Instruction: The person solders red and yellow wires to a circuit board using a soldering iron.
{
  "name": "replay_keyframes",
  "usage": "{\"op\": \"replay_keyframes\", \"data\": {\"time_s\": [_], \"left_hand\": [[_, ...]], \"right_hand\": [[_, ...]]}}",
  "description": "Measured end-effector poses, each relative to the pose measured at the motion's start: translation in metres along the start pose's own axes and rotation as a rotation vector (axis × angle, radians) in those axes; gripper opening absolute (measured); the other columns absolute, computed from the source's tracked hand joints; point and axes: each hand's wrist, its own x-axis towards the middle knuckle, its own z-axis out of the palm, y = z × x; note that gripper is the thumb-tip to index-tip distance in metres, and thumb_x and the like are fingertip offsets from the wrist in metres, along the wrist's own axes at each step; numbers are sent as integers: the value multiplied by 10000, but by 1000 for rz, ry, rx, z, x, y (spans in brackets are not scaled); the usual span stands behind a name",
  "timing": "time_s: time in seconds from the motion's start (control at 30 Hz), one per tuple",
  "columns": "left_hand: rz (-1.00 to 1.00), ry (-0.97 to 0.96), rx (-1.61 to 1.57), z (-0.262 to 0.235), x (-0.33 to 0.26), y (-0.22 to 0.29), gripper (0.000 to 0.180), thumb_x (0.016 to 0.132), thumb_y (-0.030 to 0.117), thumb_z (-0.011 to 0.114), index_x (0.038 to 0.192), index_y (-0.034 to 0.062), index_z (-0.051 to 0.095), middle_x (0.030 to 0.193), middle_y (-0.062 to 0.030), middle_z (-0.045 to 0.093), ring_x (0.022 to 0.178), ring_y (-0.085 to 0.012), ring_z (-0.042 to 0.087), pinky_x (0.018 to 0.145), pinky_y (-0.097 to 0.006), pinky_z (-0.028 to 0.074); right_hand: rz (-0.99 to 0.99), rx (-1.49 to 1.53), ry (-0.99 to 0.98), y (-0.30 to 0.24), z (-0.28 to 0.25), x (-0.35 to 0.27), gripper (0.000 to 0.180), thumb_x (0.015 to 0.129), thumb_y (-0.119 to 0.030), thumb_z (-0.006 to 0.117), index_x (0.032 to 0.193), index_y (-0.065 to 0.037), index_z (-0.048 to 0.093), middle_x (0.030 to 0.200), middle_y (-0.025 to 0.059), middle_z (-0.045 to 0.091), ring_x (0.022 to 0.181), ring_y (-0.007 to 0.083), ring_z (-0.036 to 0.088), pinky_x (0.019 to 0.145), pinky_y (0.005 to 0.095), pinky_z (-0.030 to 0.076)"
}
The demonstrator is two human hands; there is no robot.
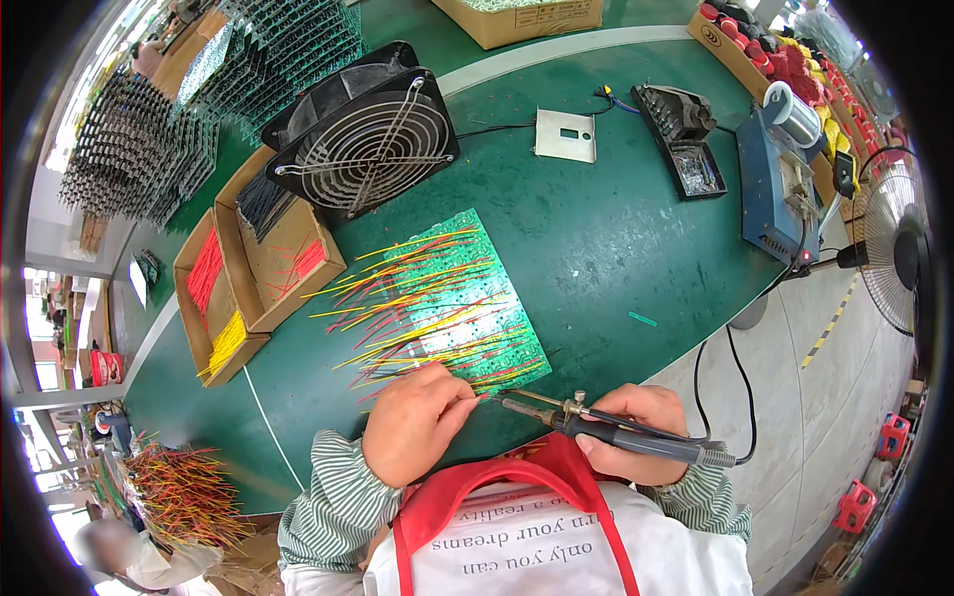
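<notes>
The green circuit board (467, 298) lies flat on the green table (596, 238), bristling with red and yellow wires (417, 298). At the board's near edge, the left hand (415, 422) has its fingertips pinched together on a wire end. Just right of that spot, the right hand (636, 422) is curled tightly around a soldering iron (606, 427), whose tip points at the board's near corner. Beyond the board stands a black square fan (366, 139); left of the board sit open cardboard boxes (248, 288) of wires. Far right of the board is a blue soldering station (773, 189).
</notes>
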Motion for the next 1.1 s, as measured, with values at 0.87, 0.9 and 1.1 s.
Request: {"op": "replay_keyframes", "data": {"time_s": [0.87,0.9,1.1], "left_hand": [[99,50,67,9,18,15,76,788,94,677,791,31,635,746,-92,594,672,-264,590,595,-357,462],[63,32,40,10,18,14,73,790,94,674,794,31,636,742,-93,591,678,-265,590,597,-359,461],[82,15,52,9,21,15,70,790,89,671,794,29,636,741,-91,588,667,-262,584,595,-361,459]], "right_hand": [[17,-68,64,3,-22,-6,212,686,-109,757,804,-21,605,657,65,655,536,136,635,504,253,485],[20,-75,55,2,-22,-6,211,687,-109,756,805,-22,604,656,64,654,534,136,634,502,252,483],[54,-37,29,3,-19,-3,202,693,-109,753,802,-29,603,644,51,650,522,129,622,495,250,473]]}}
